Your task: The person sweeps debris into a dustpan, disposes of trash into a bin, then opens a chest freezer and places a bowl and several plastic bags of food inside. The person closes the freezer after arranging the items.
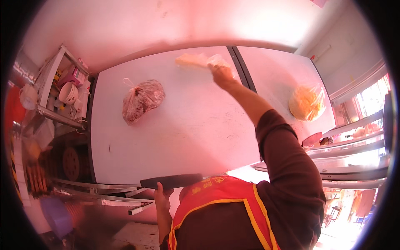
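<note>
My right hand (223, 78) reaches to the far side of the white worktop (187, 137), fingers closed on a clear plastic bag (192, 60) with pale yellow contents. What fills that bag I cannot make out. Low at the front edge, my left hand (163, 195) grips a dark, flat, thin-edged piece (173, 181), seen nearly edge-on; it could be a pan or a tray. Left of the middle lies a knotted clear bag (143, 101) of dark reddish, crumbly stuff. On the right section sits a rounded clear bag (307, 103) with yellow contents.
A dark seam (241, 68) divides the worktop. To the left stands a metal shelf (62, 112) with stacked white bowls (68, 93) and boxes. Metal racks (354, 154) line the right side, with a pinkish flat piece (312, 139) near the worktop corner. A wall rises behind.
</note>
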Demonstrator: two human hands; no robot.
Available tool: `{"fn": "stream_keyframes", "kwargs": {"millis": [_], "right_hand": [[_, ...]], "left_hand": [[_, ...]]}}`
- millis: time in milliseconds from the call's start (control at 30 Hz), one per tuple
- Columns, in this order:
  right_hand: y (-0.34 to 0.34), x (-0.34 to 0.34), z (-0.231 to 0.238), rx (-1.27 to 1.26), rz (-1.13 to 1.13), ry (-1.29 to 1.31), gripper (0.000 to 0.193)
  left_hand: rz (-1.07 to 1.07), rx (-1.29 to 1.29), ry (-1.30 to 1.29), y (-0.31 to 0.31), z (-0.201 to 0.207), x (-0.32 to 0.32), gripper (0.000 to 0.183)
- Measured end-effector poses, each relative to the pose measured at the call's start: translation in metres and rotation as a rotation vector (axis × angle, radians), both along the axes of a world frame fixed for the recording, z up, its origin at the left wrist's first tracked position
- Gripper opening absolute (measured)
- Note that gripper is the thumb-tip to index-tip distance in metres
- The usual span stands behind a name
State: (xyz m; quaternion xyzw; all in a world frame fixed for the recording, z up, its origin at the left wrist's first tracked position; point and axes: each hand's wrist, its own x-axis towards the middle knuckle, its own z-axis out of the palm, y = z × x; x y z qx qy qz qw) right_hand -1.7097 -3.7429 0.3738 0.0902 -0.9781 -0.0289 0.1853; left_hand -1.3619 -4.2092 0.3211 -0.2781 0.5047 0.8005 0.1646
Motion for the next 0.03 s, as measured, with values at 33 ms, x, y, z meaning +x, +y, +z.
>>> {"fn": "stream_keyframes", "kwargs": {"millis": [33], "right_hand": [[0.0095,0.0083,-0.0028,-0.008,-0.016,-0.003,0.047]], "left_hand": [[-0.012,0.004,0.009,-0.0003,-0.0003,-0.0015,0.048]]}}
